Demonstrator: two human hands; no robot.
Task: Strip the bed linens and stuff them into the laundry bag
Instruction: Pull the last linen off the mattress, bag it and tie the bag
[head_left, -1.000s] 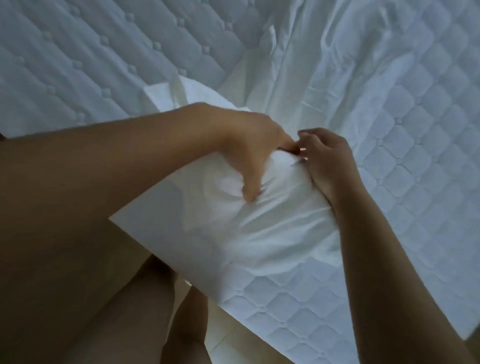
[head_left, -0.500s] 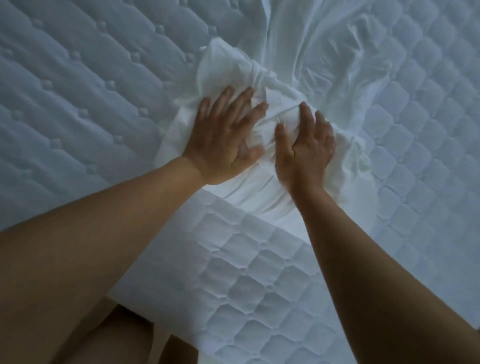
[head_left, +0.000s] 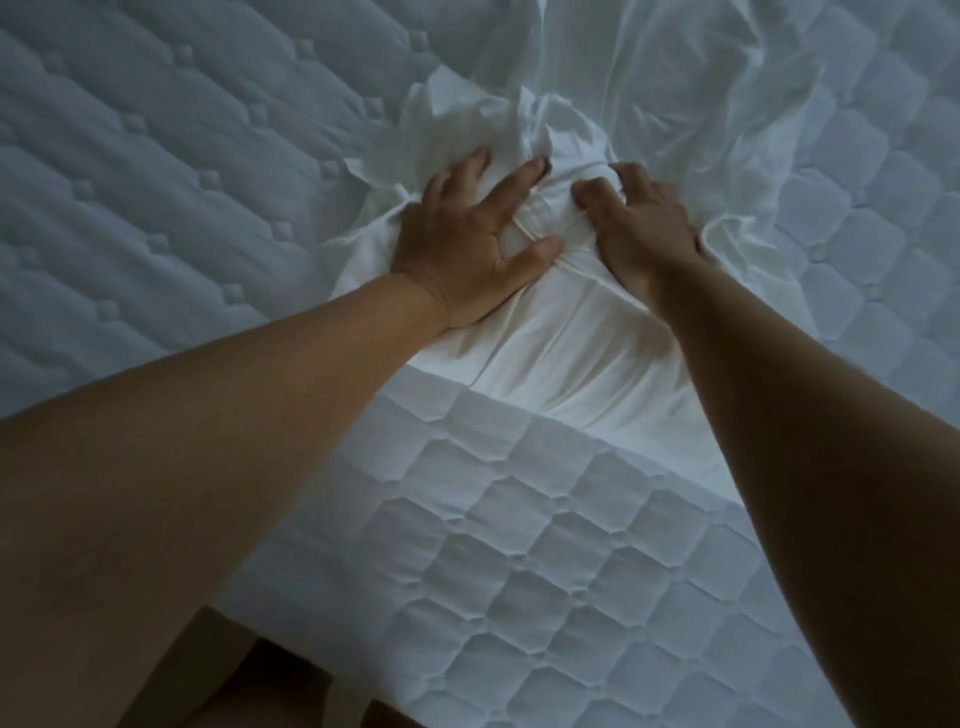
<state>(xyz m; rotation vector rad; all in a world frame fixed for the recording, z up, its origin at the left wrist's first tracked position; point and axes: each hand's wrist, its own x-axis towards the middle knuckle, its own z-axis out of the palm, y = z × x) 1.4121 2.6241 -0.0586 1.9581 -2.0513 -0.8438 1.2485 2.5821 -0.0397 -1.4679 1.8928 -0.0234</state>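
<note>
Matt, creased white cloth sheet (head_left: 561, 358) lies on a quilted fabric mattress (head_left: 156, 171).

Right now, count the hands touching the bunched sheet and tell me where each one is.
2. The left hand presses with spread fingers on the left of the bunched sheet; the right hand grips a fold on its right. No other hand shows.

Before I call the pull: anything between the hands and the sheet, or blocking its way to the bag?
Nothing between them: the left hand presses on the bunched sheet, the right hand curls its fingers into it. The bag is out of view, so that path cannot be judged.
</note>
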